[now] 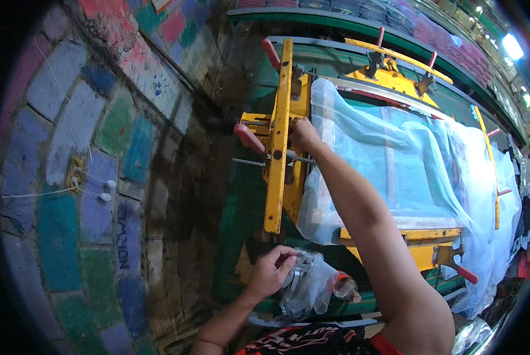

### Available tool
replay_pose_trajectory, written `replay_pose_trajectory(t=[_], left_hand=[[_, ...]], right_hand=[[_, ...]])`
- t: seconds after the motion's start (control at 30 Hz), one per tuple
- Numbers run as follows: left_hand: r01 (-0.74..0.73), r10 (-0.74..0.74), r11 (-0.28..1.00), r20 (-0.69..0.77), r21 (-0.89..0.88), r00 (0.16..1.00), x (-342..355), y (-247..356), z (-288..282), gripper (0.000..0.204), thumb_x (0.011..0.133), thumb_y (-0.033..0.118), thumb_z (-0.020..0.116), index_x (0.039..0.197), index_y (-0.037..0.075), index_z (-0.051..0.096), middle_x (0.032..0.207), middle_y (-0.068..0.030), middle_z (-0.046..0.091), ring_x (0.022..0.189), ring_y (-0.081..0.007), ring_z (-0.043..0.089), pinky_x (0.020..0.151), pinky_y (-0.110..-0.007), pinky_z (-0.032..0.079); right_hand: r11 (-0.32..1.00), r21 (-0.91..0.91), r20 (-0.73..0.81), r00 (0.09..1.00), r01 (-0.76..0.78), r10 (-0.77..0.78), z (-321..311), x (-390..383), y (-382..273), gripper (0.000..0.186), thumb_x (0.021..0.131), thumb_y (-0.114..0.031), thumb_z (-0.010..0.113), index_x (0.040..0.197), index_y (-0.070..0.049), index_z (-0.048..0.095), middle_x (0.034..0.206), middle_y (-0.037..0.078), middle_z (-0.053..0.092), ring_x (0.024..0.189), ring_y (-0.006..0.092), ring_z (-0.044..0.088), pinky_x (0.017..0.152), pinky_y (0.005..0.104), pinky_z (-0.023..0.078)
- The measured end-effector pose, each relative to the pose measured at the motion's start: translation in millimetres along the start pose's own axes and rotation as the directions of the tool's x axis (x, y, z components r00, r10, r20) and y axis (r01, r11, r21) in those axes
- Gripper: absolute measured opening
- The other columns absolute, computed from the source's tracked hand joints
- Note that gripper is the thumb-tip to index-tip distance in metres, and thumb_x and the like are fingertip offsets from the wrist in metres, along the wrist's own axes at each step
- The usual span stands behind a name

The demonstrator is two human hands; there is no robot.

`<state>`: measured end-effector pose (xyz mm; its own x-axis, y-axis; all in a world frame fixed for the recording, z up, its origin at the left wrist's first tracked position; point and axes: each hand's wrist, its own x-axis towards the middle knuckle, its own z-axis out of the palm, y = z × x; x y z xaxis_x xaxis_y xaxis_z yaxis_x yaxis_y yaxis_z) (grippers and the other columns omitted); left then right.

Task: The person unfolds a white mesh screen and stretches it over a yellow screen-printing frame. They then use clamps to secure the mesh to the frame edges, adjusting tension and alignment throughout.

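My right arm reaches over a wooden frame (pixel 368 222) with thin white mesh fabric (pixel 419 157) draped across it. At the frame's left side, my right hand (pixel 304 135) is closed against the yellow metal clamp (pixel 281 171); what its fingers hold is hidden. This clamp has a long yellow bar and red-handled levers (pixel 250 139). My left hand (pixel 271 272) is low and nearer to me, fingers loosely bent, with nothing visible in them. Right beside its fingertips lies a crumpled clear plastic bag (pixel 312 287).
More yellow clamps stand at the far side (pixel 395 74), the near side (pixel 433 251) and the right end (pixel 487 160). A small clear container (pixel 343 287) with an orange rim sits by the bag. On the left rises a painted block wall (pixel 69 236) with white cables. Folded fabric stacks (pixel 389 23) line the back.
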<state>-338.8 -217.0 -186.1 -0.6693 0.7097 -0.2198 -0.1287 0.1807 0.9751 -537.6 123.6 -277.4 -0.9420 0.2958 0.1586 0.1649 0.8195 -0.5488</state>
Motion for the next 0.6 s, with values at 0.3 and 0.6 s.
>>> replay_pose_trajectory(t=[0.3, 0.6], left_hand=[[0.066, -0.067, 0.997, 0.036, 0.026, 0.997, -2.6, -1.7, 0.8, 0.015, 0.096, 0.008, 0.063, 0.107, -0.001, 0.063, 0.094, -0.0067, 0.068, 0.086, -0.0114, 0.064, 0.078, -0.026, 0.052], [0.026, -0.026, 0.999, -0.003, -0.026, 1.000, -5.3, -7.5, 1.2, 0.014, 0.094, 0.010, 0.065, 0.104, -0.001, 0.065, 0.091, -0.0064, 0.069, 0.083, -0.0106, 0.063, 0.076, -0.027, 0.051]], right_hand=[[0.991, -0.083, 0.082, 0.990, -0.106, 0.113, -12.9, -2.1, -16.5, 0.016, 0.079, -0.011, 0.064, 0.092, -0.009, 0.074, 0.102, 0.015, 0.070, 0.105, 0.0339, 0.061, 0.093, 0.0397, 0.048], [0.998, 0.063, 0.027, 0.999, -0.027, 0.025, -40.2, 0.6, -7.5, 0.016, 0.078, -0.012, 0.070, 0.090, -0.001, 0.071, 0.091, 0.021, 0.070, 0.090, 0.0382, 0.068, 0.078, 0.0467, 0.054]])
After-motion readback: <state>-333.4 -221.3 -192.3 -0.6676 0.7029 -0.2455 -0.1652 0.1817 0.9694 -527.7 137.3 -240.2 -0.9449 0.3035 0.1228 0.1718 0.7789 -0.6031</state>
